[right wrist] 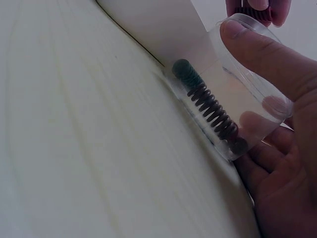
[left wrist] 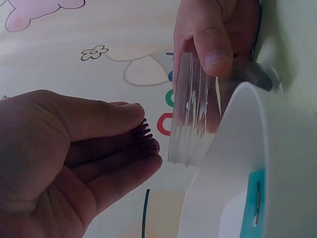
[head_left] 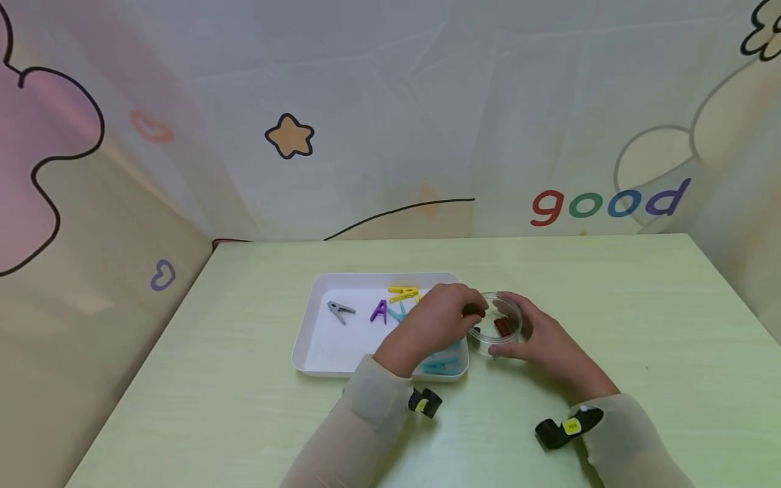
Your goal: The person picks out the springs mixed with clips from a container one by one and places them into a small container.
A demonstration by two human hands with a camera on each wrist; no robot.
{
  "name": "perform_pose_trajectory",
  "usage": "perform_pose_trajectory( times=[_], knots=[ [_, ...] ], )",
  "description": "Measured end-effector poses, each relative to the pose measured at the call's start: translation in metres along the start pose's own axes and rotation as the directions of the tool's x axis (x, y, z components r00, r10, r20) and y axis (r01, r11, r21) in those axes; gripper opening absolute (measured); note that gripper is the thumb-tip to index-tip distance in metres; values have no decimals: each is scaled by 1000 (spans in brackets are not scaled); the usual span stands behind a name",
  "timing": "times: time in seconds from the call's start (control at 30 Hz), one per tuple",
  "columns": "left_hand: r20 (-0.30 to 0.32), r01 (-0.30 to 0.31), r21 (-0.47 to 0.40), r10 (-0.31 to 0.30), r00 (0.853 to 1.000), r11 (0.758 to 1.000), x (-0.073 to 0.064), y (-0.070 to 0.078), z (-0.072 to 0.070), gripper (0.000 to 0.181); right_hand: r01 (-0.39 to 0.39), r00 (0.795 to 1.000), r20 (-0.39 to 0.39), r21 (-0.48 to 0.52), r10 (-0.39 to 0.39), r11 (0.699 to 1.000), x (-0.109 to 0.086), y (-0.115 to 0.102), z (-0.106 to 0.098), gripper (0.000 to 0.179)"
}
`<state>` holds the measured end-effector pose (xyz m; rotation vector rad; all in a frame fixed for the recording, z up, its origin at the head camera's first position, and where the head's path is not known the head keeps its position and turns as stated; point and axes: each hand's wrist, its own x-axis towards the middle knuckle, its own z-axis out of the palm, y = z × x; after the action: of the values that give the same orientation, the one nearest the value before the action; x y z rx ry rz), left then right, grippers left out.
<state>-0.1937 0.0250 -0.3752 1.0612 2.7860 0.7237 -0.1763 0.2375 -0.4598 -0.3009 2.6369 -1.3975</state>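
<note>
I see the left hand (head_left: 436,318) pinching a dark red clip (left wrist: 143,138) just over the clear dish (head_left: 497,325); the right hand (head_left: 539,339) curls round the dish, beside the white tray (head_left: 317,339).

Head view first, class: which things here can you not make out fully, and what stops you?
- The piece pinched by the left hand: head view, fingers cover it; the left wrist view shows only its dark red ribbed edge.
- Blue clips in the white tray: head view, that hand hides most.
- Dark ribbed piece in the clear dish: right wrist view, the right hand covers its far end.
</note>
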Motion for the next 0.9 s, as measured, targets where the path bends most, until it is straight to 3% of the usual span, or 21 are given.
perform_pose_trajectory(
  times=[0.5,0.9],
  knots=[
    [27,-87,-5,87,996,996,0,2,4,18,-12,1000,-3,-21,11,1000,1,0,-2,95],
    [41,-82,-22,82,996,996,-1,1,10,16,-23,1000,2,6,23,1000,0,-1,-1,94]
  ],
)
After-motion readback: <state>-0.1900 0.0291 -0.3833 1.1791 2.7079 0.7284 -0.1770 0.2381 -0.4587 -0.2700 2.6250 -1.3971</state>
